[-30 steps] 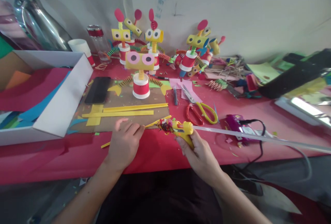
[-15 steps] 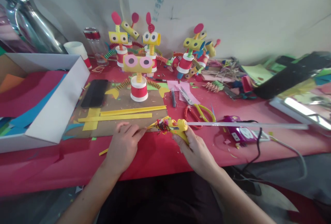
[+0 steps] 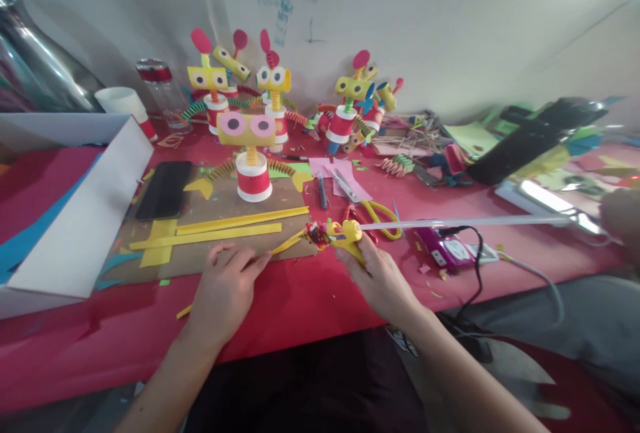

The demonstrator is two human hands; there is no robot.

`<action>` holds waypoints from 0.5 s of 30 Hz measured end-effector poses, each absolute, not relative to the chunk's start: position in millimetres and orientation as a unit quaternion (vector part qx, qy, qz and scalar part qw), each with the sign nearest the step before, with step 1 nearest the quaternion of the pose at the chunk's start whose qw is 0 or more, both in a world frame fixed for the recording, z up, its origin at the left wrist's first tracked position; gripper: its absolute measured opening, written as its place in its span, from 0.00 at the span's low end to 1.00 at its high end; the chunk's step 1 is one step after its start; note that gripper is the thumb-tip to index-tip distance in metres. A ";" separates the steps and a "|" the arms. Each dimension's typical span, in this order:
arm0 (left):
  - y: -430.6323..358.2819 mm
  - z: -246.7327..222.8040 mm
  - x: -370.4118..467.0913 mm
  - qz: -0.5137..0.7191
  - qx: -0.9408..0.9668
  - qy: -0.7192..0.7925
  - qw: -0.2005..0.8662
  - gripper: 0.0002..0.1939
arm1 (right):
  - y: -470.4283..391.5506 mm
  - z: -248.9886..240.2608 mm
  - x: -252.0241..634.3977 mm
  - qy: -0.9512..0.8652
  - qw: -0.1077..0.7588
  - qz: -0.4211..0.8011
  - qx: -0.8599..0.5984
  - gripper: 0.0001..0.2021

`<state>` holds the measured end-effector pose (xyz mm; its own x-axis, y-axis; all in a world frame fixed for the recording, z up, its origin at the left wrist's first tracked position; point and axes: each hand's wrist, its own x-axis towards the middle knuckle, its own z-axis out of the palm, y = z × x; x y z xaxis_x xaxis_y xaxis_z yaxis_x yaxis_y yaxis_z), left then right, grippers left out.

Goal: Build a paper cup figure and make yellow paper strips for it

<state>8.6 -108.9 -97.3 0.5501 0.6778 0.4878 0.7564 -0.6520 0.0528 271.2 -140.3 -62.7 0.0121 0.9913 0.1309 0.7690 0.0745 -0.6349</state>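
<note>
My right hand (image 3: 375, 273) is wrapped round a yellow glue gun (image 3: 347, 238), its nozzle pointing left and clotted with coloured scraps. A long clear glue stick (image 3: 460, 222) runs out of its back to the right. Between the fingertips of my left hand (image 3: 227, 290) is a yellow paper strip (image 3: 289, 242), whose far end is close to the nozzle; whether they touch I cannot tell. Two more yellow strips (image 3: 215, 234) lie on the brown cardboard (image 3: 200, 256). Behind them stands a paper-cup figure (image 3: 253, 178) with pink-ringed eyes and folded paper arms.
Several similar figures (image 3: 343, 123) stand along the wall. Scissors (image 3: 380, 220) lie on pink paper beyond the glue gun. A purple power socket (image 3: 445, 248) with cables is at right. At left are a phone (image 3: 165, 190) and a white box (image 3: 85, 220). Another person's blurred hand (image 3: 620, 216) shows far right.
The view has turned rightward, so things on the table appear further left. More of the yellow strip shows between my left fingers and the nozzle. Another person's hand has appeared at the right edge.
</note>
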 end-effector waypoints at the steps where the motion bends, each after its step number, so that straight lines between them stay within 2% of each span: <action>1: -109.2 -97.2 8.7 -0.242 -0.876 -0.409 0.082 0.22 | -139.8 -62.7 273.0 -0.672 0.284 0.192 -0.656 0.10; 15: -109.5 -97.2 8.5 -0.239 -0.877 -0.408 0.081 0.22 | -143.6 -54.7 264.7 -0.686 0.275 0.192 -0.646 0.12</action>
<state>8.5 -109.5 -97.2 0.5521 0.6776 0.4858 0.7547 -0.6538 0.0542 264.7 -143.6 -54.7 -0.0145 0.9914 0.1299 0.7807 0.0924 -0.6180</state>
